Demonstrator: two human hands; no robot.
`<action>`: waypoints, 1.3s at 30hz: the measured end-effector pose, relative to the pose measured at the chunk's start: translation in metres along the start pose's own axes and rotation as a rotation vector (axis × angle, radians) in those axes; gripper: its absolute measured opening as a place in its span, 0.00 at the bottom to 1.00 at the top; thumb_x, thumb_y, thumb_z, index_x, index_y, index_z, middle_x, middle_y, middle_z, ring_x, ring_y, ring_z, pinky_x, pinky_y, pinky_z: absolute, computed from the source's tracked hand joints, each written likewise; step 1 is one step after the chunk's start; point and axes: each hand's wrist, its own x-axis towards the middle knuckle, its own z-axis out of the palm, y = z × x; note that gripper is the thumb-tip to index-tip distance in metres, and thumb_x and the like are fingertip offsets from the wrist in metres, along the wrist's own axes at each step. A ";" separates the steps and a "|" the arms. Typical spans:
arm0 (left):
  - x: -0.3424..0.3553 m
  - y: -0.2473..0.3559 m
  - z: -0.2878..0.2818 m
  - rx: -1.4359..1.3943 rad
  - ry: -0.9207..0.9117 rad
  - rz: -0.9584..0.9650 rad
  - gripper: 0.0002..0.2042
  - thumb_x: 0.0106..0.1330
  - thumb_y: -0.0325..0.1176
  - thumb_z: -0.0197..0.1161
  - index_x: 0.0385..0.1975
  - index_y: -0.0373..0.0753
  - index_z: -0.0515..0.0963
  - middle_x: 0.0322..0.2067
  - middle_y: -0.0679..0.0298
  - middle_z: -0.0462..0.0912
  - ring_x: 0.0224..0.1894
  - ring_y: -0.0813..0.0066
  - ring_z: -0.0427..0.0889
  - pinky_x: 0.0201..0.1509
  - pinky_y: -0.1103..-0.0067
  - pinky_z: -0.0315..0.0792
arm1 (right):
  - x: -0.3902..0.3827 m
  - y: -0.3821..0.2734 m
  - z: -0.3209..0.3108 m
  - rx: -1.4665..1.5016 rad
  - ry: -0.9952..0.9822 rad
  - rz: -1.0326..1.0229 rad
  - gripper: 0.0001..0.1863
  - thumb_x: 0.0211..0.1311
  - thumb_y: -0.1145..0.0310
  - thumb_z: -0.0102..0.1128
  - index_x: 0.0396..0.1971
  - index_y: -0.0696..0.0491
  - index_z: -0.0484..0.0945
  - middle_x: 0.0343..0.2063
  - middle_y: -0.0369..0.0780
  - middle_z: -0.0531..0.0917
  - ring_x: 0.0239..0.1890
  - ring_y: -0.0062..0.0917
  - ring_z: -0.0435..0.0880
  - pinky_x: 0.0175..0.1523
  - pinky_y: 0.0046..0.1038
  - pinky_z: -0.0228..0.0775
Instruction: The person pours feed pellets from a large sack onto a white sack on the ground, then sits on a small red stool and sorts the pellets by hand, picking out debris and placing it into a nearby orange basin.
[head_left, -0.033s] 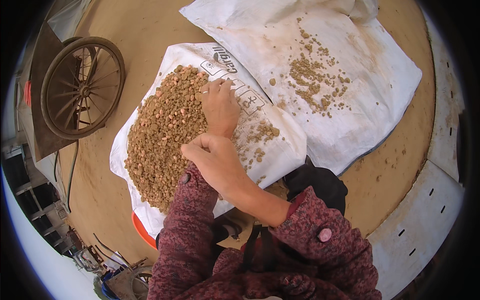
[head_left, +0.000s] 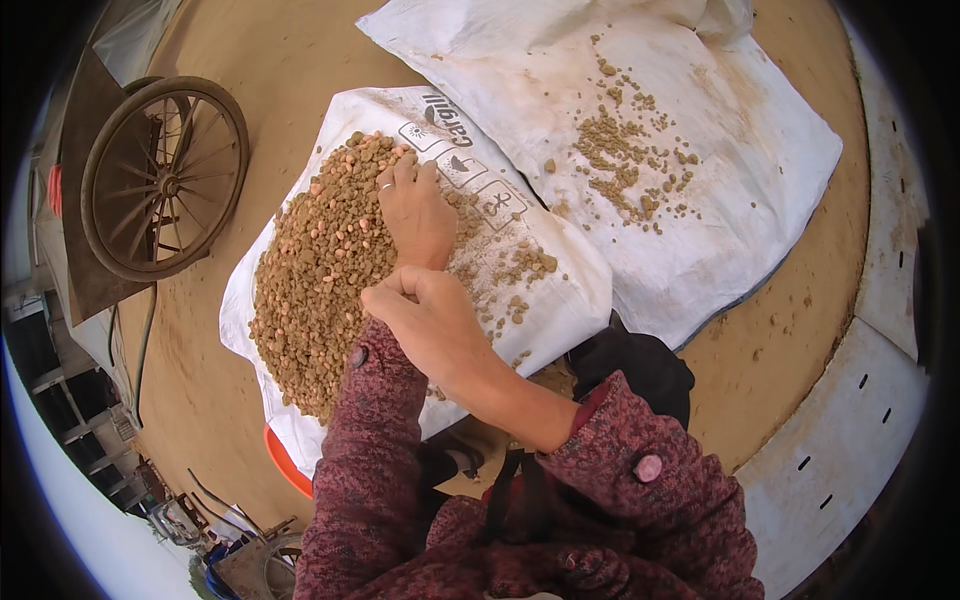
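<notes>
A mound of brown pellets mixed with pinkish ones (head_left: pixel 315 270) lies on a white printed sack (head_left: pixel 540 310). My left hand (head_left: pixel 415 210), a ring on one finger, rests at the mound's upper right edge, its fingers slightly apart over the pellets. Across its wrist, my right hand (head_left: pixel 425 325) is closed in a pinch on the left sleeve's cuff (head_left: pixel 385 350). Loose pellets are scattered on the sack beside the hands.
A second white sack (head_left: pixel 750 180) with scattered crumbs lies at upper right. A spoked cart wheel (head_left: pixel 170 185) stands at left. An orange-red container (head_left: pixel 285 460) shows below the mound's sack. Pale slotted panels (head_left: pixel 840 420) border the tan ground at right.
My left hand has shifted left toward the pellet mound, and its sleeve has moved slightly left with it. My right hand stays about where it was.
</notes>
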 end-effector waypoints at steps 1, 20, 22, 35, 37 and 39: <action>0.004 -0.021 -0.004 0.015 -0.125 0.029 0.21 0.50 0.18 0.60 0.46 0.41 0.79 0.48 0.54 0.75 0.51 0.50 0.72 0.51 0.65 0.69 | -0.001 0.000 0.000 -0.016 0.013 -0.012 0.15 0.55 0.63 0.57 0.24 0.63 0.79 0.19 0.43 0.81 0.25 0.26 0.80 0.34 0.29 0.70; -0.093 -0.024 -0.060 -1.028 -0.430 -0.616 0.10 0.59 0.25 0.58 0.40 0.34 0.75 0.39 0.51 0.76 0.42 0.54 0.76 0.46 0.68 0.72 | 0.000 0.005 0.004 -0.143 0.000 -0.085 0.14 0.60 0.65 0.58 0.26 0.63 0.78 0.20 0.33 0.77 0.26 0.13 0.73 0.31 0.21 0.63; -0.087 -0.025 -0.062 -0.938 -0.524 -0.512 0.12 0.61 0.28 0.58 0.44 0.34 0.73 0.41 0.49 0.75 0.45 0.54 0.75 0.48 0.69 0.71 | -0.001 0.001 0.000 -0.166 -0.035 -0.119 0.13 0.60 0.65 0.58 0.25 0.61 0.78 0.20 0.32 0.76 0.24 0.12 0.71 0.30 0.19 0.62; -0.028 -0.061 0.035 -0.016 -0.166 0.104 0.29 0.66 0.53 0.51 0.63 0.40 0.66 0.66 0.50 0.60 0.68 0.50 0.56 0.70 0.60 0.49 | 0.012 -0.061 -0.053 0.430 0.149 -0.055 0.08 0.64 0.68 0.56 0.33 0.58 0.73 0.18 0.27 0.59 0.17 0.09 0.57 0.18 0.13 0.46; -0.050 -0.044 0.026 -0.009 -0.202 0.035 0.29 0.67 0.52 0.50 0.65 0.43 0.64 0.67 0.51 0.58 0.68 0.51 0.56 0.70 0.58 0.48 | 0.012 -0.060 -0.054 0.423 0.132 -0.069 0.08 0.64 0.68 0.56 0.33 0.58 0.72 0.18 0.27 0.60 0.17 0.10 0.57 0.18 0.14 0.47; -0.072 -0.031 0.012 0.007 -0.253 0.009 0.29 0.68 0.52 0.49 0.66 0.44 0.62 0.67 0.51 0.58 0.68 0.52 0.56 0.70 0.58 0.49 | 0.012 -0.058 -0.053 0.393 0.116 -0.076 0.09 0.64 0.68 0.57 0.33 0.59 0.72 0.17 0.27 0.61 0.17 0.10 0.58 0.18 0.14 0.47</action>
